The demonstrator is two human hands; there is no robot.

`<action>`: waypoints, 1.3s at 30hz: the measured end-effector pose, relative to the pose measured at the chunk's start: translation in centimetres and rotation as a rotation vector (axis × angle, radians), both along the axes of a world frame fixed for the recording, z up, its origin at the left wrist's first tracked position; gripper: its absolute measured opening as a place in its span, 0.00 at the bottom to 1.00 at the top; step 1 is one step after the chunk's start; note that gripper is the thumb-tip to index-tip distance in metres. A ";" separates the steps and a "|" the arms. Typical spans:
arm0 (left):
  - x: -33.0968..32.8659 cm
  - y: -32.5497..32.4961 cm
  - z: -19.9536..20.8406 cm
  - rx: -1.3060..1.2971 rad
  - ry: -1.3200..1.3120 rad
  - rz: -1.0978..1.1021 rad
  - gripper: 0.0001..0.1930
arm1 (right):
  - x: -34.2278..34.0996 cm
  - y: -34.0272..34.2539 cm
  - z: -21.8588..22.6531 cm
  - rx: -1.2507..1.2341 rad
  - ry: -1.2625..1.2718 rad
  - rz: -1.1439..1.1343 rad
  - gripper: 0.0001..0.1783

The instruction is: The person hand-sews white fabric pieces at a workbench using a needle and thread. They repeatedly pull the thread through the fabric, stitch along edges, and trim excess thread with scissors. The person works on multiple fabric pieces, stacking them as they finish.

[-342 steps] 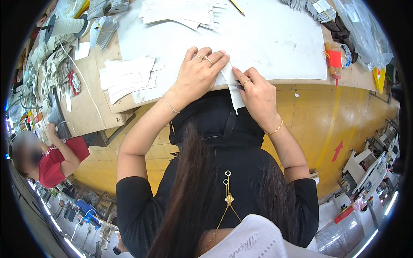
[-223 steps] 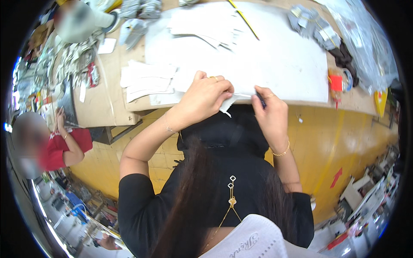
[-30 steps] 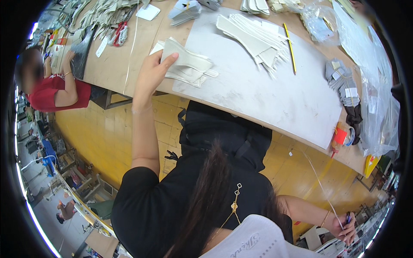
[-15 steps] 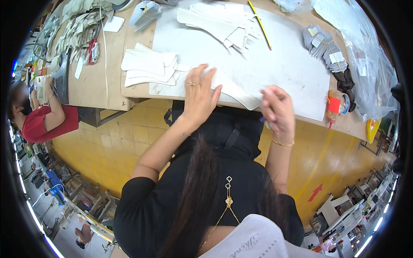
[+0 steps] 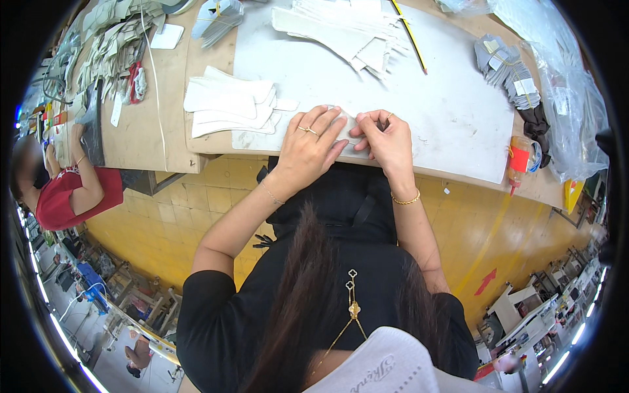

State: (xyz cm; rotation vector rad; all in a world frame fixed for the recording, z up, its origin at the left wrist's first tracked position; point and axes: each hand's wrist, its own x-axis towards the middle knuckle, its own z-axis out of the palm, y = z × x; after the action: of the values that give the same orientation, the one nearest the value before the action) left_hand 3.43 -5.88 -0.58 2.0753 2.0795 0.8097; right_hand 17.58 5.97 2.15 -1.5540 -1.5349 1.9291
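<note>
I saw a clear plastic bag [image 5: 563, 98] at the right end of the table [image 5: 144, 131], its contents too blurred to tell. My left hand [image 5: 311, 141] lay flat, fingers spread, pressing a small white cut piece [image 5: 350, 128] onto the white work mat [image 5: 445, 105] at the table's near edge. My right hand [image 5: 388, 137] was curled just beside it, fingertips pinching the same piece. A stack of white cut pieces [image 5: 226, 105] lay to the left, a pencil [image 5: 409, 33] farther off.
</note>
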 end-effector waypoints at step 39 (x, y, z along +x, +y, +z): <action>-0.1 0.9 0.4 -0.101 0.178 -0.014 0.28 | 5.6 -0.3 1.9 0.126 -0.259 0.142 0.14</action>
State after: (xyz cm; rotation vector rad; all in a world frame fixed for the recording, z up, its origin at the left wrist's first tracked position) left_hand 3.29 -4.96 -0.13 2.1771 2.1401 0.5230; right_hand 23.13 5.70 4.06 -1.7370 -1.8788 1.7133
